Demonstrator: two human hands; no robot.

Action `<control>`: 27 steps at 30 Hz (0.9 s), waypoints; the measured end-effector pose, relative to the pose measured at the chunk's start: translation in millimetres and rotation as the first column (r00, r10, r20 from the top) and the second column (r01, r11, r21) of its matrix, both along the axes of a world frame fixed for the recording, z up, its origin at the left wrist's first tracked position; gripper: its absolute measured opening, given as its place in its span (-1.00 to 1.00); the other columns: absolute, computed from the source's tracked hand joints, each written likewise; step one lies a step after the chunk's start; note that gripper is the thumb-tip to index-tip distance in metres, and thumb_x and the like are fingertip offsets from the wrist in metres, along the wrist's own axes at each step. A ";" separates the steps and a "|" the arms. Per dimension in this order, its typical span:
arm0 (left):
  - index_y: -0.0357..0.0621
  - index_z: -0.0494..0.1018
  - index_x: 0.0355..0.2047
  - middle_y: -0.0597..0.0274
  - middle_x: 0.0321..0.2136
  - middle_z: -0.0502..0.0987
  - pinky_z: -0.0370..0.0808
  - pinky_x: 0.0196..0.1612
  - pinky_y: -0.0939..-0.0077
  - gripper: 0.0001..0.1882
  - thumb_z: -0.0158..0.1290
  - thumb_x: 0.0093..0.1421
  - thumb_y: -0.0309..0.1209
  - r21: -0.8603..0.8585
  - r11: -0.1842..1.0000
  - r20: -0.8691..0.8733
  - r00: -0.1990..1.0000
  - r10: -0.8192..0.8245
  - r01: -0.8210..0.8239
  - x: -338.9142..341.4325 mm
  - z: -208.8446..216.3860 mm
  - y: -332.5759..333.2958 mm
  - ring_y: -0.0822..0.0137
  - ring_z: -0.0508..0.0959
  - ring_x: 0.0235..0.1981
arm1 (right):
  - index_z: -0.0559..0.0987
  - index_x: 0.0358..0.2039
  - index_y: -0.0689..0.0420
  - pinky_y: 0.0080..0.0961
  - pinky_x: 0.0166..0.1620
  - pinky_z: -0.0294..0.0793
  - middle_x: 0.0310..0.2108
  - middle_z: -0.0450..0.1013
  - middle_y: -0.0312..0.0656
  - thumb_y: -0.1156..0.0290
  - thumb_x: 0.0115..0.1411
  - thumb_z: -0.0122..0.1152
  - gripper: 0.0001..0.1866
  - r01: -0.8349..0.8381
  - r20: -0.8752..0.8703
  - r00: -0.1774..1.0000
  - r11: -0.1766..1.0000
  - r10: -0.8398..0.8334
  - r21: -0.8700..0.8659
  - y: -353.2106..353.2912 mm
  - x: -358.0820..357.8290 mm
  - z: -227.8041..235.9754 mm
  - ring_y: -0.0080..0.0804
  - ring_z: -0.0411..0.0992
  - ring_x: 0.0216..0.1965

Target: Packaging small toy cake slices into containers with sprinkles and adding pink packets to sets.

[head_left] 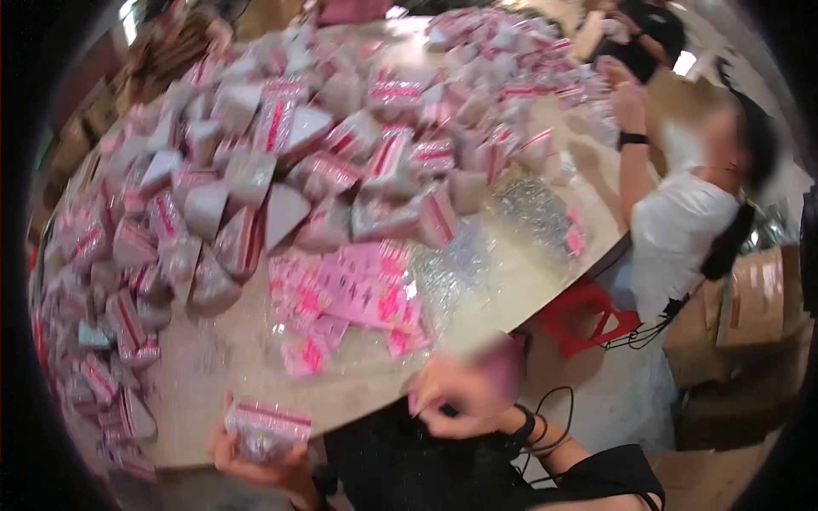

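At the near edge of the table [204, 375], my left hand [256, 460] is wrapped round a small filled clear bag [268, 426] with a pink striped top. My right hand [464, 396], with a dark band at its wrist, is off to the right over the table's edge. Its fingers are curled together, and a blurred patch hides what they may hold. Beyond my hands lie flat pink printed cards [366, 285] in an overlapping spread. Flat clear plastic bags [456, 277] touch their right side.
A large heap of filled pink-and-clear bags [290, 162] covers the far and left table. At right, a person [686, 221] in white reaches over the table; another person [652, 34] is behind. A red stool [588, 319] and cardboard boxes [754, 298] stand beyond the edge.
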State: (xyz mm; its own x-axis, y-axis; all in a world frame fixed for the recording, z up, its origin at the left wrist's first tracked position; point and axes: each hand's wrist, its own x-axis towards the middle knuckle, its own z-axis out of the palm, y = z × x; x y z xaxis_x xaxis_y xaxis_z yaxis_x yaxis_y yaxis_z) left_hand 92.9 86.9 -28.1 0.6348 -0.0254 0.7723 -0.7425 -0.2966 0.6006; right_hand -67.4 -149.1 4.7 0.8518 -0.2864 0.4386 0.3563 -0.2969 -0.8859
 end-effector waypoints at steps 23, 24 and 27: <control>-0.14 0.50 -0.13 -0.06 0.01 0.38 0.47 0.03 0.03 -0.38 0.40 -0.31 -0.43 0.029 0.862 -0.108 0.859 -0.500 0.505 -39.9 47.6 -75.3 -0.18 0.44 0.06 | 0.53 -0.40 0.21 -0.43 -0.27 0.50 -0.43 0.50 -0.13 0.69 -0.15 0.30 -0.76 0.162 0.091 0.986 0.925 -0.138 -0.345 23.4 25.6 54.9 -0.19 0.55 -0.31; -0.14 0.50 -0.14 -0.06 0.01 0.38 0.47 0.03 0.04 -0.39 0.40 -0.30 -0.43 0.029 0.862 -0.120 0.857 -0.500 0.507 -39.4 48.5 -74.8 -0.17 0.45 0.06 | 0.53 -0.40 0.21 -0.42 -0.27 0.50 -0.43 0.50 -0.12 0.69 -0.15 0.30 -0.76 0.164 0.090 0.986 0.922 -0.141 -0.352 24.1 26.4 54.5 -0.19 0.55 -0.31; -0.15 0.49 -0.14 -0.06 0.01 0.38 0.47 0.02 0.05 -0.39 0.40 -0.30 -0.45 0.043 0.865 -0.146 0.859 -0.490 0.501 -39.2 51.2 -73.3 -0.16 0.45 0.05 | 0.53 -0.39 0.22 -0.43 -0.28 0.49 -0.41 0.51 -0.09 0.70 -0.14 0.31 -0.75 0.178 0.060 0.984 0.919 -0.168 -0.351 27.4 26.4 56.3 -0.20 0.54 -0.33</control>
State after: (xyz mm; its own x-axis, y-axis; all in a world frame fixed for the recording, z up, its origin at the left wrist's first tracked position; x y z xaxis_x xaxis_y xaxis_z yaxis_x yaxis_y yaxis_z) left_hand 53.7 13.5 23.1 0.6138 -0.4178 0.6698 -0.7235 0.0416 0.6891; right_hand -41.0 -121.7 61.0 0.7891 -0.2499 0.5611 0.2940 -0.6485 -0.7022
